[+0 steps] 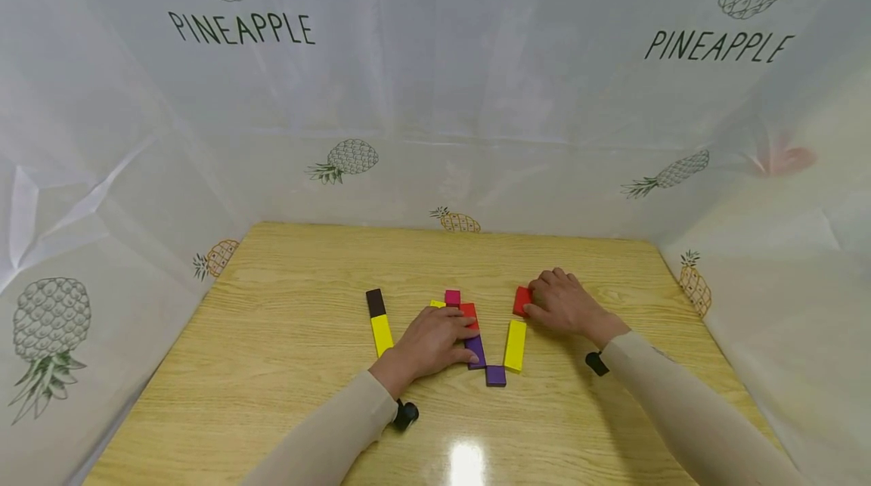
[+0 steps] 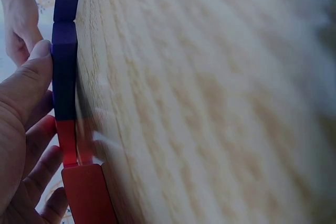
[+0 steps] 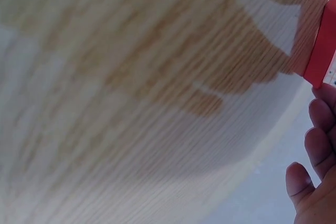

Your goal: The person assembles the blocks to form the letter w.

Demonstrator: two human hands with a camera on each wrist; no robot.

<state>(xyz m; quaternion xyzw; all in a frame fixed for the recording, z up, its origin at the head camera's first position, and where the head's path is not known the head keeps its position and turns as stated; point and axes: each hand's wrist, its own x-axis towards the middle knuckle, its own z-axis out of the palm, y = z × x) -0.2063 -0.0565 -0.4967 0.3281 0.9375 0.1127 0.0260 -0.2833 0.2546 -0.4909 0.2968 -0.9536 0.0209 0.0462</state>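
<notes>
My left hand (image 1: 435, 342) lies over the middle of a zigzag row of blocks. Its fingertips rest at a red block (image 1: 469, 311) and its thumb touches a purple block (image 1: 475, 352). In the left wrist view the thumb lies along the top of the purple block (image 2: 64, 66), with the fingers spread loosely beyond. My right hand (image 1: 561, 303) holds another red block (image 1: 521, 301) by its right end, thumb on the near side and fingers at the far side. The right wrist view shows fingertips at that red block's (image 3: 321, 48) corner.
Just below the right-hand red block lies a yellow block (image 1: 515, 346). A small purple block (image 1: 496, 376) sits at the zigzag's bottom. A black block (image 1: 376, 303) and a yellow one (image 1: 382, 335) form the left end. A magenta block (image 1: 452, 297) stands behind my left hand. Curtains (image 1: 435, 93) surround the table.
</notes>
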